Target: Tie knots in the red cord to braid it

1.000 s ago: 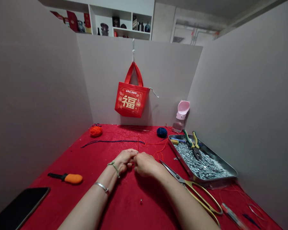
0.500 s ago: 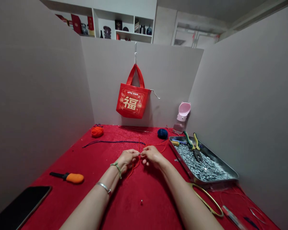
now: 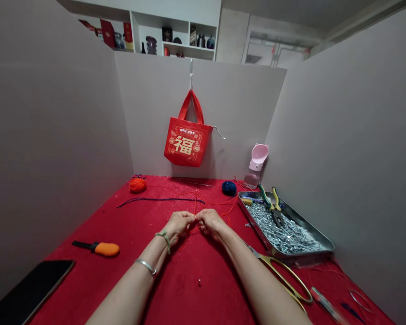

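Note:
My left hand (image 3: 180, 223) and my right hand (image 3: 209, 221) meet over the middle of the red-covered table, fingertips nearly touching. Both pinch an orange-red cord (image 3: 196, 205), which runs straight up from the fingers toward the back of the table. Loose ends of it trail beneath the hands. Just what the fingertips do with the cord is too small to make out. Behind the hands lies a dark braided cord (image 3: 169, 199). A small nail (image 3: 199, 282) stands on the cloth in front of me.
On the right, a metal tray (image 3: 325, 241) holds many screws and pliers (image 3: 276, 214). Gold-handled scissors (image 3: 291, 275) lie by my right forearm. An orange-handled tool (image 3: 104, 248) and a phone (image 3: 30, 289) are on the left. Orange (image 3: 137, 184) and blue yarn balls (image 3: 228, 188) sit at the back.
My right hand has shifted slightly left, closing up to my left hand. More of the scissors shows beside my right forearm. The left hand has hardly moved.

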A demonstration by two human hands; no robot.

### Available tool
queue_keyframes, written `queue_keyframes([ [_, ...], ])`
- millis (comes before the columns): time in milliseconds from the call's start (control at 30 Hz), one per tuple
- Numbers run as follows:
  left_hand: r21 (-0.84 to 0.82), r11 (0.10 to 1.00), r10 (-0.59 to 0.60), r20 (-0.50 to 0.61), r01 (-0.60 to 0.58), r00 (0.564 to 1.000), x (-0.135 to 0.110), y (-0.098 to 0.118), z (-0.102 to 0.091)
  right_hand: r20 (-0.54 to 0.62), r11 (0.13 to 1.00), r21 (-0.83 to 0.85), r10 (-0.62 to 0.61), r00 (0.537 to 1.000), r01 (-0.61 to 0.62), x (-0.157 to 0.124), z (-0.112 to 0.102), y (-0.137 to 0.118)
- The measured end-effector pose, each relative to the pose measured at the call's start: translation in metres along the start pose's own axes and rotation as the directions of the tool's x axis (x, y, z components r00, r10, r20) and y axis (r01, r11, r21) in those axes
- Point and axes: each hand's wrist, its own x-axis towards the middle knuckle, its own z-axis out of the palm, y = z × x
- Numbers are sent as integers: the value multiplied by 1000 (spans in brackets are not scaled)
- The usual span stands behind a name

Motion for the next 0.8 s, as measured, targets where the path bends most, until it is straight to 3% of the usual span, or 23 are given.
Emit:
queue_keyframes([
  [300, 76, 992, 111, -136, -102, 984, -16, 0, 8, -39, 999, -31, 5, 999, -6, -2, 5, 2],
  [500, 212, 932, 322, -102, -295, 941, -5, -13, 3, -35, 1000, -28, 2, 999, -3, -1, 1, 2],
  [633, 473, 767, 490, 2, -432, 872, -10, -14, -4, -30, 1000, 10, 5, 1000, -5, 0, -1, 2],
  [733, 677, 547, 576, 123, -493, 808, -22, -8, -5, -51, 999, 39, -26, 998, 28, 1, 0, 4],
  [800, 798, 375, 574, 201, -472, 794, -31, -3, -3, -75, 997, 60, -38, 996, 43, 2, 1, 5],
])
